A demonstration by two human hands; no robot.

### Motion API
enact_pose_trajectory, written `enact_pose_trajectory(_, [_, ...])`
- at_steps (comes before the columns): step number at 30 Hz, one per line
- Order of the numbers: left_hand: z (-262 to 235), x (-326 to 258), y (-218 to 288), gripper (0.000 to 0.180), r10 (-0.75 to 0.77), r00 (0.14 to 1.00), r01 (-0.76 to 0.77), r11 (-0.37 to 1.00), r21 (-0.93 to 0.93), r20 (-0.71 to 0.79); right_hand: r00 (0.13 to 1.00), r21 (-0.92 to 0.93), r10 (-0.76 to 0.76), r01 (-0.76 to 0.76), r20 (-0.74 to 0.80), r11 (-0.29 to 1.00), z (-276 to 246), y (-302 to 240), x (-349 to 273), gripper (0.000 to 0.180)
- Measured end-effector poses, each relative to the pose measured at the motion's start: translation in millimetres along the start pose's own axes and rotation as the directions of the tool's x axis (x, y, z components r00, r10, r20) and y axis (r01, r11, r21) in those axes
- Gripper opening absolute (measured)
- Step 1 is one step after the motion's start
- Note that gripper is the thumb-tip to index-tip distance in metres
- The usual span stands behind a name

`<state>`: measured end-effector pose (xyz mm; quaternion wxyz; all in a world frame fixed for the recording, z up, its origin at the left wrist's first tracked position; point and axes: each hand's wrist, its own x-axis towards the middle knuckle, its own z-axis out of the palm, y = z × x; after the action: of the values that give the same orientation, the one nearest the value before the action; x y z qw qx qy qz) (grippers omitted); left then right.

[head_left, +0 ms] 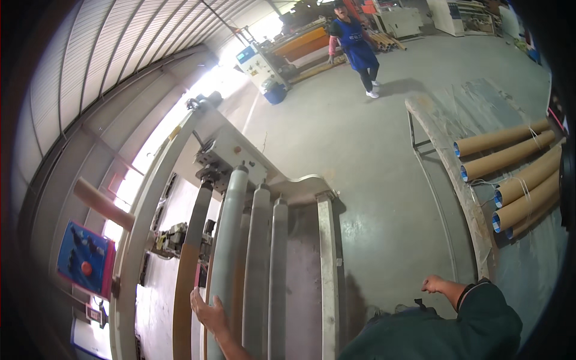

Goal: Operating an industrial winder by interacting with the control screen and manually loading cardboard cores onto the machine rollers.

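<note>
My left hand (pixel 211 313) is at the rollers of a machine, its fingers stretched out and apart. The fingertips are beside a brown cardboard tube (pixel 187 273) on a dark shaft; whether they touch it I cannot tell. Just right of that hand runs a thick pale grey roller (pixel 228 240). Two thinner grey rollers (pixel 257 252) lie parallel to it, further right. My right hand (pixel 432 284) hangs in the air on the right, by my body, with its fingers curled in and nothing visible in them.
Several brown cardboard tubes (pixel 510 141) lie on a plastic-covered table (pixel 447 138) at the right. A metal beam (pixel 327 270) edges the machine. A control panel (pixel 87 258) with a red button stands left. Far off, a person in a blue apron (pixel 357 45) faces this way, near a blue bucket (pixel 275 93).
</note>
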<state>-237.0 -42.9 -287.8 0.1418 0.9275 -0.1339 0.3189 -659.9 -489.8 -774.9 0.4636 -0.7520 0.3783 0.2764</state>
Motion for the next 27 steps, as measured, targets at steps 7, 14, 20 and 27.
enact_pose_trajectory(7, [92.7,62.7,-17.0,0.067,0.048,0.991,-0.046,0.999,-0.023,0.128,1.0,0.059,-0.001,0.002,-0.019,0.998,-40.1,-96.9,62.6,0.064])
enact_pose_trajectory(14, [91.6,69.9,25.4,0.068,-0.147,0.964,0.135,0.988,0.069,0.221,0.21,-0.233,-0.858,0.907,-0.469,0.35,-324.7,-618.4,-82.3,0.091])
enact_pose_trajectory(20, [114.9,89.9,35.8,0.063,-0.302,0.939,0.29,0.953,0.09,0.165,0.091,-0.21,-0.947,0.964,-0.308,0.161,-394.0,-733.5,-38.3,0.06])
enact_pose_trajectory(27, [128.6,113.9,37.4,0.052,-0.53,0.848,0.528,0.842,0.107,-0.009,0.632,-0.482,-0.741,0.734,0.227,0.479,-340.3,-596.5,224.3,0.055])
